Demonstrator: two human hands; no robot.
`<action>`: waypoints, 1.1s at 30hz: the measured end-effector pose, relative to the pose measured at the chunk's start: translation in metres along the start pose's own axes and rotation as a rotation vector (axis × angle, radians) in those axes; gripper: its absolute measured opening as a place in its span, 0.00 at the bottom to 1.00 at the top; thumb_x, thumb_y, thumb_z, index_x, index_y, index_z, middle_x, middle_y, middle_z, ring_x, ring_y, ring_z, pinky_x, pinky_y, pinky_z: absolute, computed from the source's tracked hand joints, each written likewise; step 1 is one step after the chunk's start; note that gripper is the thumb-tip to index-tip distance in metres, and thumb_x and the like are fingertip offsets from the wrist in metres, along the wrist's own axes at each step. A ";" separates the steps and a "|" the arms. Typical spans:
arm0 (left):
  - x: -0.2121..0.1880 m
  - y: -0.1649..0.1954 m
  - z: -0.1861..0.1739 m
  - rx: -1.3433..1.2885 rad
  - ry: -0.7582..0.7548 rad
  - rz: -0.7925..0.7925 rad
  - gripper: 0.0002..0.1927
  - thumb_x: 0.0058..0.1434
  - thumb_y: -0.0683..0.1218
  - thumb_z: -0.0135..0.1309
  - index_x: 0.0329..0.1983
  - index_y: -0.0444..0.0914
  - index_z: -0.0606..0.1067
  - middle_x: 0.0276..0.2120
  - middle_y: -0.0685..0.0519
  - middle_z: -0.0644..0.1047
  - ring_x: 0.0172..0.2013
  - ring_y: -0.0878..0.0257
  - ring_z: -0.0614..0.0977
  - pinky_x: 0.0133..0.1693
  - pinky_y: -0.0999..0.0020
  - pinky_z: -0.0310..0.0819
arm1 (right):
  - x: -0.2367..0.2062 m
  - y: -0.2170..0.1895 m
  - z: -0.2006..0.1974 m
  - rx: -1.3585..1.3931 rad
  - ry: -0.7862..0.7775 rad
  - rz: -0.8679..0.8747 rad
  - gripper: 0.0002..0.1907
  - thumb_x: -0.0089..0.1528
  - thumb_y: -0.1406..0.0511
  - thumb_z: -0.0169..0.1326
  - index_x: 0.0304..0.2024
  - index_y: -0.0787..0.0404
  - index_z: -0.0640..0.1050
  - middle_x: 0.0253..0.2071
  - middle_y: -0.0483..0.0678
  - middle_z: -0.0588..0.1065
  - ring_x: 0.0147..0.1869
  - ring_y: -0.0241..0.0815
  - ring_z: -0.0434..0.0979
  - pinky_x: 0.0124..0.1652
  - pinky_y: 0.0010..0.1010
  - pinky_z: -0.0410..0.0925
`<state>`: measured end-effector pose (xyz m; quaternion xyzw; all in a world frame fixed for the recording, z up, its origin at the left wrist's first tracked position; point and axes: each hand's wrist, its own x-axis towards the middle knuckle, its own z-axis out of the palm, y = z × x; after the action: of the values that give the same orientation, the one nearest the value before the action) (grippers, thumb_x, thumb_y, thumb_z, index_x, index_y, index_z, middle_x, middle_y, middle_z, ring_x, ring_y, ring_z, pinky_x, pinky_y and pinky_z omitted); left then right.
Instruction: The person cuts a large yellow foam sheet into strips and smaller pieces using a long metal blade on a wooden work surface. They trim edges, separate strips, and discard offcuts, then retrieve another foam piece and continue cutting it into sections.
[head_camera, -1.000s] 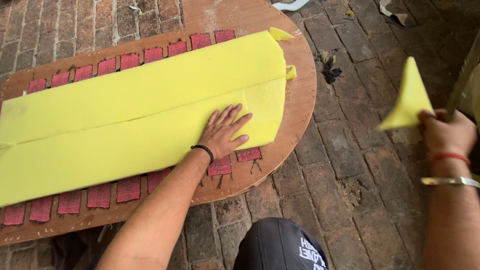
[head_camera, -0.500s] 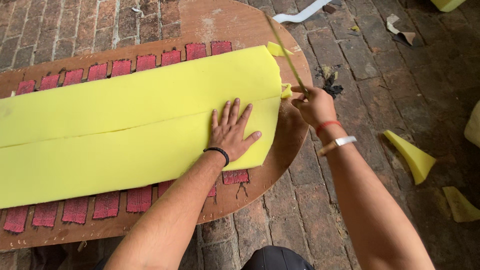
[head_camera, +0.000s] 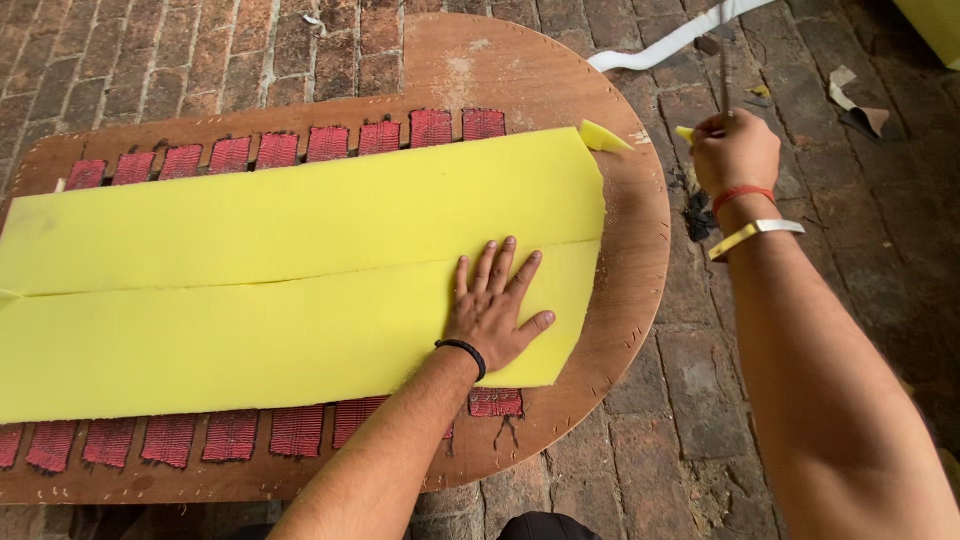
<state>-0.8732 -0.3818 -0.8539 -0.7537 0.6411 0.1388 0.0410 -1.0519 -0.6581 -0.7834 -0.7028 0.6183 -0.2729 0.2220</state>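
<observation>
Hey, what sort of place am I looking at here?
Probably an upholstery or furniture workshop, worked on the ground: a rounded wooden board strung with red webbing strips lies on a brick floor, covered with yellow foam sheets, offcuts scattered nearby.

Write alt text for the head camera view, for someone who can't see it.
A person's left hand presses flat on a yellow foam sheet covering an oval wooden frame with red webbing straps, while the right hand grips a thin blade beyond the frame's edge, above a brick floor.
</observation>
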 end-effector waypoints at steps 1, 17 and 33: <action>0.000 0.000 -0.001 0.005 -0.001 -0.002 0.44 0.65 0.75 0.26 0.79 0.55 0.36 0.78 0.48 0.31 0.76 0.52 0.34 0.70 0.43 0.18 | 0.005 -0.007 0.004 -0.027 0.014 -0.026 0.04 0.63 0.61 0.63 0.40 0.50 0.86 0.40 0.48 0.83 0.40 0.43 0.84 0.42 0.37 0.75; 0.002 -0.010 0.002 -0.065 0.047 0.034 0.44 0.65 0.75 0.26 0.79 0.55 0.37 0.78 0.48 0.33 0.76 0.53 0.34 0.70 0.44 0.19 | 0.015 -0.056 0.043 -0.378 0.127 -0.237 0.16 0.71 0.55 0.57 0.37 0.58 0.86 0.33 0.55 0.81 0.34 0.52 0.83 0.37 0.41 0.75; -0.005 -0.005 0.010 -0.064 0.009 0.003 0.44 0.65 0.75 0.29 0.79 0.57 0.36 0.79 0.50 0.31 0.76 0.53 0.32 0.71 0.44 0.19 | -0.148 0.184 -0.072 0.064 0.168 0.311 0.13 0.62 0.69 0.54 0.47 0.63 0.84 0.42 0.52 0.81 0.44 0.39 0.80 0.44 0.31 0.74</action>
<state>-0.8704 -0.3734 -0.8630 -0.7544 0.6375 0.1558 0.0137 -1.2501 -0.5345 -0.8651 -0.5659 0.7269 -0.3126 0.2315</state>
